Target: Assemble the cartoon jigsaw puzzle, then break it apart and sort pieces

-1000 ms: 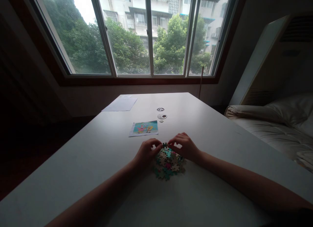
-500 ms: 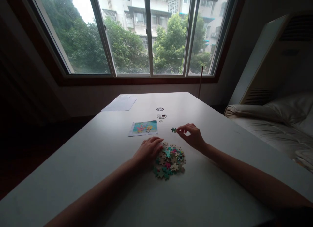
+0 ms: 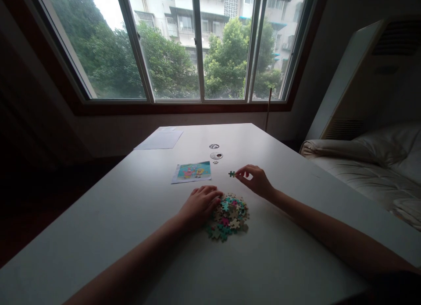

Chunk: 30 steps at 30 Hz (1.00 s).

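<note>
Between the thumb and fingers of my right hand (image 3: pixel 255 180) is a small green jigsaw puzzle piece (image 3: pixel 232 174), held just above or at the table top; I cannot tell which. My left hand (image 3: pixel 201 204) lies at the left edge of a heap of jigsaw puzzle pieces (image 3: pixel 226 221), its fingers stretched over the near pieces. Teal, pink and plain beige sides show in the heap. Beyond the left hand lies a picture sheet (image 3: pixel 191 172) with two cartoon figures on a teal ground.
The white table (image 3: pixel 138 252) reaches toward the window. Farther back lie two round flat items (image 3: pixel 216 156) and a single small piece (image 3: pixel 215 162). Paper sheets (image 3: pixel 159 139) lie at the far left corner. A padded couch (image 3: pixel 348 169) stands at the right.
My left hand has shifted slightly right, its fingers farther over the heap's edge. The right hand keeps its pinch on the piece, nearly still. The whole view has drifted a little.
</note>
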Tool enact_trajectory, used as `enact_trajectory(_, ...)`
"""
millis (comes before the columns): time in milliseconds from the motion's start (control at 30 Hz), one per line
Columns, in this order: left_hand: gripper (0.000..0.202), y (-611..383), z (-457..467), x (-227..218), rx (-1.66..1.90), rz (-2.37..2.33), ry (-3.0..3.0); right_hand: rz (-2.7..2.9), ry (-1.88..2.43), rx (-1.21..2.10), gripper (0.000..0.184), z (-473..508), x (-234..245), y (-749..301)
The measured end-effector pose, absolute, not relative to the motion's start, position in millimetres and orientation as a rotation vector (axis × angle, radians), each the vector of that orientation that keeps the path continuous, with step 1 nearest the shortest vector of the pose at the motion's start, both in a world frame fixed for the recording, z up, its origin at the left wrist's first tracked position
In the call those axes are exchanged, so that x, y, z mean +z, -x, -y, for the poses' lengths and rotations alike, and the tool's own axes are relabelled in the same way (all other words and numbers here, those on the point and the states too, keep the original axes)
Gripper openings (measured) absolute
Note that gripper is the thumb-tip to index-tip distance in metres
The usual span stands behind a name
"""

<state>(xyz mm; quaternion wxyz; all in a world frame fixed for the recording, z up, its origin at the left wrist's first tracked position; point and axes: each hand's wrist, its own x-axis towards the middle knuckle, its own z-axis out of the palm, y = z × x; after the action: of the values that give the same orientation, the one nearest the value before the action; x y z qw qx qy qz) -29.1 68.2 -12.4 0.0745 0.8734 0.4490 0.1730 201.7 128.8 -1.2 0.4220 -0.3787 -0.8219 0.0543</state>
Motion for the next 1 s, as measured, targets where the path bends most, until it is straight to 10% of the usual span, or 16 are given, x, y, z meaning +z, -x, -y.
enact_trajectory(1000,0.030,29,-67,-13,0.569,-1.322,-2.652,2.292,1.114,0.564,0.019,-178,-18,-154)
